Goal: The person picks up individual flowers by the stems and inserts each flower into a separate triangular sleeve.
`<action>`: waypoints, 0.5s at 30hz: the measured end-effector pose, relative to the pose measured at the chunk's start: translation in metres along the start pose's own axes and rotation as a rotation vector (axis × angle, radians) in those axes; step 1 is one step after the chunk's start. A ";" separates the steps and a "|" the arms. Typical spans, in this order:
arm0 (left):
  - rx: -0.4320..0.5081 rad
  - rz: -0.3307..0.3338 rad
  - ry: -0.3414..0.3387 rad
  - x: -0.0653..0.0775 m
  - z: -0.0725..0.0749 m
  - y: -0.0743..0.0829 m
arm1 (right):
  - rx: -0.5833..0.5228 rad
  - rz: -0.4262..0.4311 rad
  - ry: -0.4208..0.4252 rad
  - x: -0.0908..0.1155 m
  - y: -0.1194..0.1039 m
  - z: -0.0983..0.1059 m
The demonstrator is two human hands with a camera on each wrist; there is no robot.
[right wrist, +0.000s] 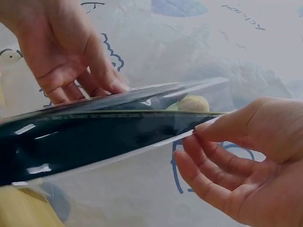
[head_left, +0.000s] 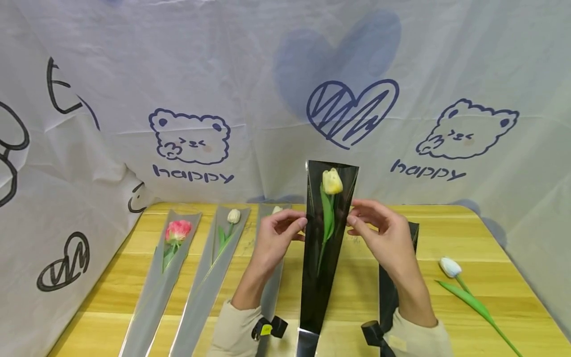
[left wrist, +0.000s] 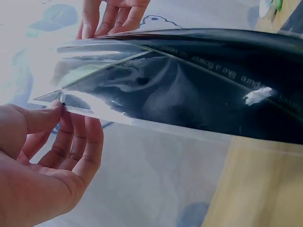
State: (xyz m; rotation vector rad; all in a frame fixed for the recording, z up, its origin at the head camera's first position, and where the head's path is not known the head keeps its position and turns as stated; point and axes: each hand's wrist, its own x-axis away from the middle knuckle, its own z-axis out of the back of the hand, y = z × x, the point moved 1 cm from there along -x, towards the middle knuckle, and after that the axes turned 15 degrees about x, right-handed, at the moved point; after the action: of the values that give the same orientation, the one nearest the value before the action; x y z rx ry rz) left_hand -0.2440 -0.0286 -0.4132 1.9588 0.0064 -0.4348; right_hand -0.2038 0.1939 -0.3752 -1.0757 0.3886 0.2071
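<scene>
A black flower sleeve (head_left: 315, 287) with a clear front is held up over the table, its wide end at the top. Inside it sits a pale yellow tulip (head_left: 332, 181) with green leaves. My left hand (head_left: 277, 238) pinches the sleeve's left edge between thumb and fingers. On the opposite edge, my right hand (head_left: 384, 233) pinches the sleeve the same way. The left wrist view shows printed lettering along the sleeve (left wrist: 199, 94). From the right wrist side, the tulip bloom (right wrist: 193, 102) shows through the clear film near the wide end.
To the left lie grey sleeves, one with a pink flower (head_left: 178, 231), another with a white tulip (head_left: 233, 216). A third grey sleeve (head_left: 269, 290) is partly behind my left arm. Another black sleeve (head_left: 387, 297) lies under my right arm. A loose white tulip (head_left: 450, 267) rests at right.
</scene>
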 end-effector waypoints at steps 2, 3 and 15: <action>-0.009 -0.040 -0.005 0.001 -0.002 0.005 | -0.002 0.017 0.046 0.000 -0.003 0.000; -0.013 -0.059 -0.007 0.001 -0.003 0.007 | -0.005 0.022 0.066 0.001 -0.005 0.000; 0.006 -0.091 -0.026 0.003 -0.005 0.017 | -0.073 0.039 0.173 0.002 -0.014 -0.003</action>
State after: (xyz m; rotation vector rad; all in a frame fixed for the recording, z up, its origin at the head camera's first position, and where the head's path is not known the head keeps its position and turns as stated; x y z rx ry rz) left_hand -0.2361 -0.0319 -0.3977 1.9639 0.0783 -0.5206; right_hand -0.1982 0.1845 -0.3660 -1.1627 0.5610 0.1645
